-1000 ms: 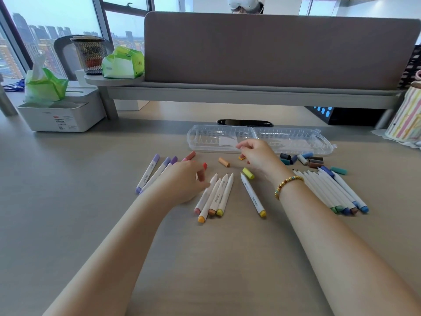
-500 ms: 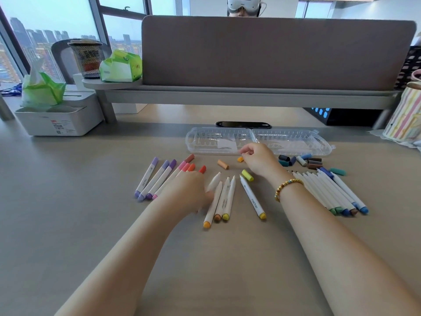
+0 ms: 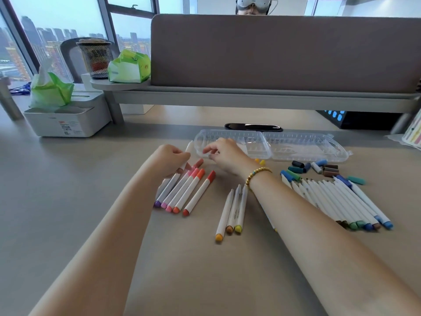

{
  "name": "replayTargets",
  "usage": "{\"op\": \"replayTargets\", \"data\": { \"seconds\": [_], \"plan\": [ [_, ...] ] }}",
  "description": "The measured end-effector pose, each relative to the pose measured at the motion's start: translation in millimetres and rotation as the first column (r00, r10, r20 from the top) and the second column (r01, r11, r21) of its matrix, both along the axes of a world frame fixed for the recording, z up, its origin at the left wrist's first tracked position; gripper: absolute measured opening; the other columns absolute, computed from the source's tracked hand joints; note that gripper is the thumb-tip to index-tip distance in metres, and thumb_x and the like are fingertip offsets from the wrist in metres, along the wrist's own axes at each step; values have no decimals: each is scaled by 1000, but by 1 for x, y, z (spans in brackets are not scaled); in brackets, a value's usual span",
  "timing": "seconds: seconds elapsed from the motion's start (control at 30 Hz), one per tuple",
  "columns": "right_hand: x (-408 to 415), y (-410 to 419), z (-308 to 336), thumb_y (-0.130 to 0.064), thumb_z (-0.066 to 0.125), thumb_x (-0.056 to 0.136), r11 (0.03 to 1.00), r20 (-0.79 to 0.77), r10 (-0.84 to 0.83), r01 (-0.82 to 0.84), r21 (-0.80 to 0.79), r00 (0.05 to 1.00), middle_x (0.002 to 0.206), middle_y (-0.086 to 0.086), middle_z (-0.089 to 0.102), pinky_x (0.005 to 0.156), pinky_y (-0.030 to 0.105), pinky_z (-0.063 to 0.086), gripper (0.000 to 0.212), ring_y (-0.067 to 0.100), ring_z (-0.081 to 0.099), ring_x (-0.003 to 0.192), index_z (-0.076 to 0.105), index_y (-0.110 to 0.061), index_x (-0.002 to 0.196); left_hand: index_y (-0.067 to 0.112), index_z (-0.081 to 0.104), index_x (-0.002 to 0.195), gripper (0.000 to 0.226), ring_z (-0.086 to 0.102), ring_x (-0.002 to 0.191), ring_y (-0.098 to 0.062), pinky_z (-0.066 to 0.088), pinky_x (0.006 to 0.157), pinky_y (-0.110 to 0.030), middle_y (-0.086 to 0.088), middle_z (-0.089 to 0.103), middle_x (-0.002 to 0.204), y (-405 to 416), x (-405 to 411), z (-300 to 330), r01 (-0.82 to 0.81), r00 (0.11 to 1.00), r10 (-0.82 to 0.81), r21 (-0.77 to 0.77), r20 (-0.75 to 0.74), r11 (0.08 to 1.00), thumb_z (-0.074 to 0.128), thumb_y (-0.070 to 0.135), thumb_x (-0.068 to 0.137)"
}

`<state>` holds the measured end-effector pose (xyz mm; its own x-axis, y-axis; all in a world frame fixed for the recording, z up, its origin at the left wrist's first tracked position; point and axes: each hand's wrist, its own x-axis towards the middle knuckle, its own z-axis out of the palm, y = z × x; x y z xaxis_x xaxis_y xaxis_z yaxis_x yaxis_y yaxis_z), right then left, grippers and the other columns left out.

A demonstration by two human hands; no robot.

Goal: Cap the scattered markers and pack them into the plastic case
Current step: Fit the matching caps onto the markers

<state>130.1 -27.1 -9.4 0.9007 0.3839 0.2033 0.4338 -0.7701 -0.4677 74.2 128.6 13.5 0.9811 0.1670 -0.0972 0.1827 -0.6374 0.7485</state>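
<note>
My left hand (image 3: 170, 159) grips a white uncapped marker (image 3: 188, 148) with its tip pointing up, just left of the open clear plastic case (image 3: 303, 148). My right hand (image 3: 224, 156) is pinched right beside that tip, apparently on a small cap that its fingers mostly hide. Several capped markers (image 3: 184, 192) in purple, pink, orange and red lie below my left hand. Three uncapped markers (image 3: 233, 210) lie by my right wrist. A row of uncapped green, blue and brown markers (image 3: 341, 201) lies at the right, with loose caps (image 3: 319, 167) above it.
A grey partition (image 3: 284, 51) with a shelf runs behind the case. A white tissue box (image 3: 66, 122), a mesh pen cup (image 3: 95, 58) and a green pack (image 3: 129, 67) stand at the back left. A black object (image 3: 252, 127) lies behind the case. A person sits opposite.
My left hand picked a white marker out of the middle group and raised it toward the case. My right hand moved left from the loose caps to meet its tip.
</note>
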Motion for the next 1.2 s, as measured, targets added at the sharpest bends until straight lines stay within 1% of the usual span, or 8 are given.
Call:
{"op": "replayTargets", "data": {
  "seconds": [0.27, 0.5, 0.67, 0.83, 0.9, 1.0, 1.1, 1.2],
  "plan": [
    [13, 22, -9, -24, 55, 93, 985, 2, 61, -60, -165, 998, 115, 8, 56, 92, 34, 37, 20, 26, 37, 118, 70, -23, 107, 10, 66, 82, 24, 47, 52, -10, 37, 47, -17, 1, 61, 66, 7, 5, -14, -7, 999, 5, -42, -38, 999, 50, 24, 94],
    [7, 15, -6, -22, 55, 93, 959, 115, 16, 17, -282, 993, 123, 9, 52, 94, 32, 38, 24, 23, 42, 118, 60, -8, 112, 7, 66, 93, 24, 48, 56, -12, 40, 50, -21, -2, 64, 75, 0, -1, -14, -21, 1000, 22, -73, 20, 997, 49, 24, 94],
    [-19, -3, 7, -17, 47, 98, 958, -41, -74, 83, 273, 996, 102, 2, 61, 68, 15, 41, 11, 9, 57, 86, 52, -12, 106, 6, 61, 98, 23, 44, 54, -12, 37, 49, -22, 0, 58, 69, -16, -15, -10, -32, 993, 48, -139, 111, 990, 45, 21, 94],
    [-48, -34, 9, -10, 40, 100, 620, -356, 92, 226, 751, 930, 78, 1, 55, 49, 18, 34, 22, 9, 40, 58, 60, -7, 91, 14, 54, 100, 24, 42, 50, -8, 36, 48, -19, 5, 54, 62, -37, -35, -11, 45, 994, -30, -132, 109, 990, 42, 35, 97],
    [-53, -44, 7, -9, 38, 101, 529, -398, 146, 268, 805, 906, 73, 0, 51, 42, 14, 35, 27, 8, 38, 57, 62, -7, 89, 18, 57, 98, 28, 43, 45, -2, 37, 55, -4, 8, 54, 61, -42, -44, -12, 99, 987, -94, -32, 127, 995, 40, 40, 97],
    [-53, -55, 3, -8, 39, 100, 472, -388, 160, 275, 837, 907, 72, -4, 57, 44, 13, 35, 27, 6, 41, 57, 64, -7, 92, 22, 61, 88, 34, 41, 44, -2, 18, 49, 15, 8, 51, 59, -42, -54, -9, 167, 976, -179, 99, 125, 981, 37, 43, 98],
    [-51, -63, -1, -11, 42, 100, 422, -392, 167, 294, 858, 905, 71, -1, 52, 47, 14, 36, 29, 9, 40, 59, 66, -10, 83, 26, 65, 87, 33, 39, 39, 0, 32, 44, -2, 8, 51, 54, -42, -53, -10, 221, 967, -230, 91, 107, 971, 40, 45, 96],
    [-51, -67, -2, -19, 41, 100, 418, -413, 103, 338, 844, 905, 69, 1, 49, 53, 18, 39, 29, 10, 46, 61, 64, -10, 84, 27, 64, 85, 30, 38, 35, 1, 31, 44, -10, 9, 53, 55, -42, -49, -13, 253, 959, -262, 91, 108, 963, 42, 45, 95]
  ]
}}
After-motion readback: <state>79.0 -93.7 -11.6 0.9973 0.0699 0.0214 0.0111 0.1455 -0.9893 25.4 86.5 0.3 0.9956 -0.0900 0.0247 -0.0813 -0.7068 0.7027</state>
